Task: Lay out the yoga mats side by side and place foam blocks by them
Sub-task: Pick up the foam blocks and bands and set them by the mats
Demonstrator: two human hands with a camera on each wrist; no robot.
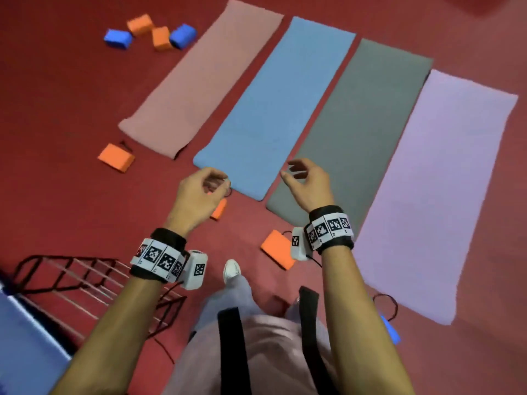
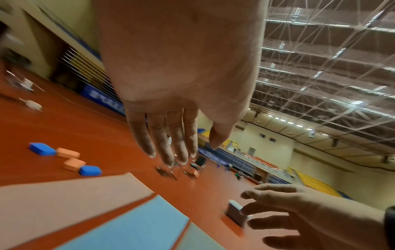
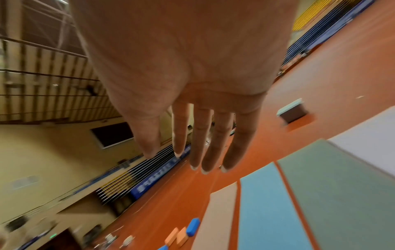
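Four yoga mats flat on red floor (image 1: 71, 89), side by side: pink mat (image 1: 199, 81), blue mat (image 1: 273, 109), grey mat (image 1: 356, 132), lilac mat (image 1: 427, 195). Orange foam blocks (image 1: 116, 157) near blue mat's near end; spare blocks (image 1: 151, 34) piled beyond pink mat. Left hand (image 1: 196, 195) and right hand (image 1: 309, 183) above blue mat's near edge, fingers loose, holding nothing.
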